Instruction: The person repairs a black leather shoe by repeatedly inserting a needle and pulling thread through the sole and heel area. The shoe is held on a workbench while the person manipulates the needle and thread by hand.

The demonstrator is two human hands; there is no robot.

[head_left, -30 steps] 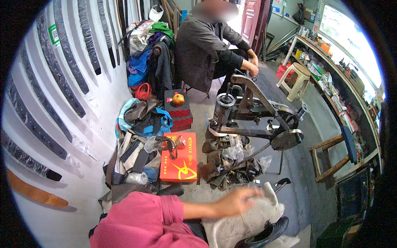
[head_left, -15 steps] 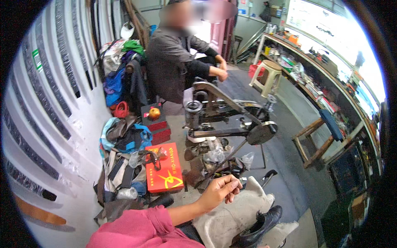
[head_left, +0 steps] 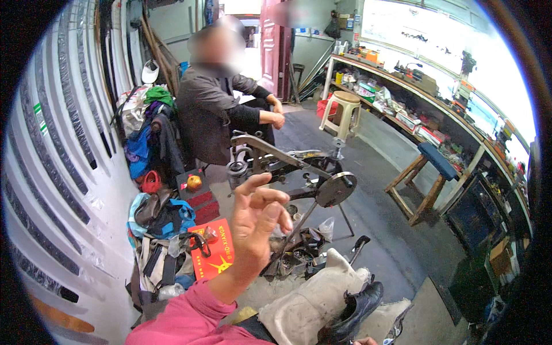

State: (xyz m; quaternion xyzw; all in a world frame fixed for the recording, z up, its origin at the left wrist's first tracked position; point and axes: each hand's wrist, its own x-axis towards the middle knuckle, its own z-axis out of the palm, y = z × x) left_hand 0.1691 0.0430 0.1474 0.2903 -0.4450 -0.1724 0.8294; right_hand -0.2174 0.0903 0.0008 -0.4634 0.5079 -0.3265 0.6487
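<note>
My left hand [head_left: 259, 221] is raised in front of a hand-cranked sewing machine [head_left: 287, 167], its fingers loosely bent and apart, with nothing visible in them. Below it, a pale cloth [head_left: 305, 296] lies across my lap. On the cloth rests a black leather shoe [head_left: 359, 307], its toe pointing away. Just a sliver of my right hand [head_left: 365, 341] shows at the lower edge, beside the shoe; its fingers are mostly hidden.
A seated person [head_left: 210, 109] sits behind the machine, hands together. An orange-red box [head_left: 213, 247], cloth scraps and bags lie to the left. On the right stand a blue-topped wooden stool [head_left: 428, 172], a plastic stool [head_left: 345, 109] and a cluttered workbench [head_left: 402, 80].
My left hand has risen and moved left from above the cloth, and its fingers have spread from a closed pose. The view has shifted. A bit of my right hand now shows.
</note>
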